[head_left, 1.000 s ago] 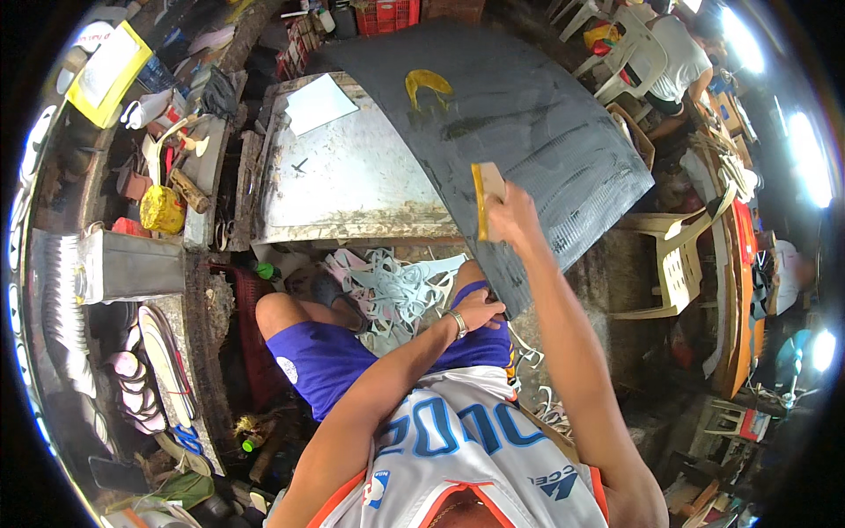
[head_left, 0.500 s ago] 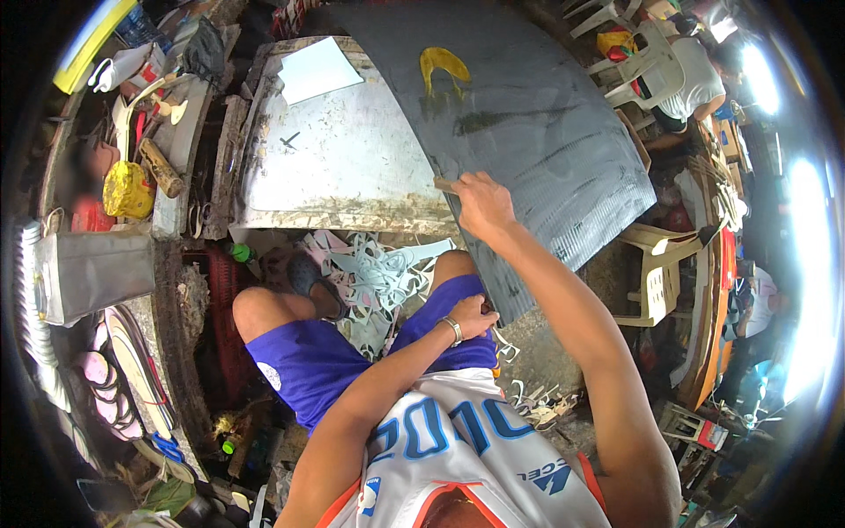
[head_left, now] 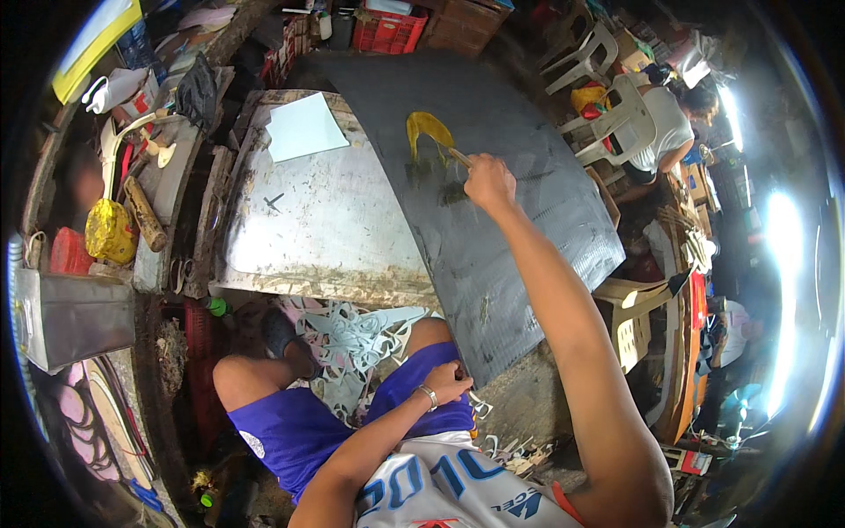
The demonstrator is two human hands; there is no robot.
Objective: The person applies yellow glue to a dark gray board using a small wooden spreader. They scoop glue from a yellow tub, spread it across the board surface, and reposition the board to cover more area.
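A large black rubber-like sheet (head_left: 546, 229) with fine ribbing lies over a white worktable and slopes down toward my lap. On its far part is a curved patch of wet yellow glue-like stuff (head_left: 420, 126). My right hand (head_left: 490, 182) is closed around a short, flat brown spreader (head_left: 460, 157), whose tip meets the sheet at the near right end of the yellow patch. Resting by my thigh, my left hand (head_left: 445, 385) is closed at the sheet's near corner; its fingertips are partly hidden.
White paper-like sheets (head_left: 306, 128) lie on the worktable (head_left: 326, 220). Pale cut-off strips (head_left: 356, 330) heap on the floor between my legs. A cluttered bench with a yellow pot (head_left: 110, 231) stands left. Plastic chairs (head_left: 629, 132) and a seated person (head_left: 666, 132) are at the right.
My right hand has moved the spreader from the sheet's left edge away from me to the yellow patch. The left hand stays at the near corner. The whole view has shifted.
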